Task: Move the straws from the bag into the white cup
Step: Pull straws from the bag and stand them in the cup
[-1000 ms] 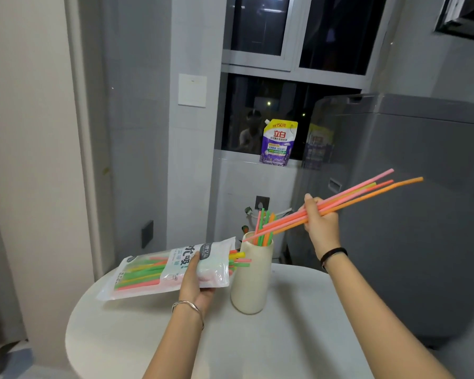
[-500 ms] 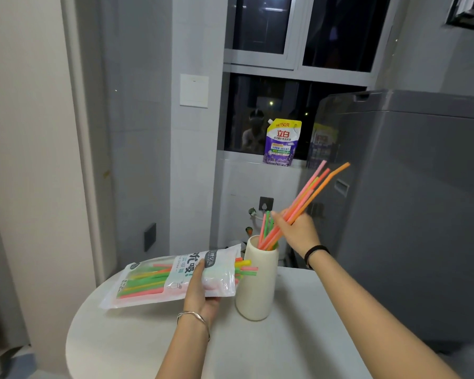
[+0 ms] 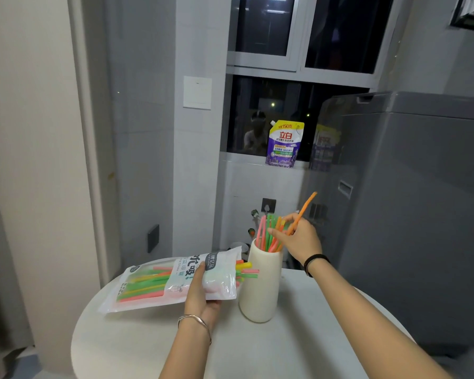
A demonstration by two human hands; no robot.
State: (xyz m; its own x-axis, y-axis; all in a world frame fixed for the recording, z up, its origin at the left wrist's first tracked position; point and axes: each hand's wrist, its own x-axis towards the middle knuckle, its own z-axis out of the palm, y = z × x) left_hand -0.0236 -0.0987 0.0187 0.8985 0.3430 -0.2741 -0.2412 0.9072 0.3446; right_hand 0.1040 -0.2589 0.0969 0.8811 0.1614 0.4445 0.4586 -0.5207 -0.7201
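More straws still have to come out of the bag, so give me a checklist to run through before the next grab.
1. White cup upright on the table: ok.
2. Straws already in the cup standing inside its mouth: ok.
3. Orange straw fully dropped in: not ok; it sticks up high, with the right hand at it.
4. Right hand free for the next grab: not ok.
5. Bag held by the left hand, mouth toward the cup: ok.
6. Straw ends poking out of the bag mouth, within reach: ok.
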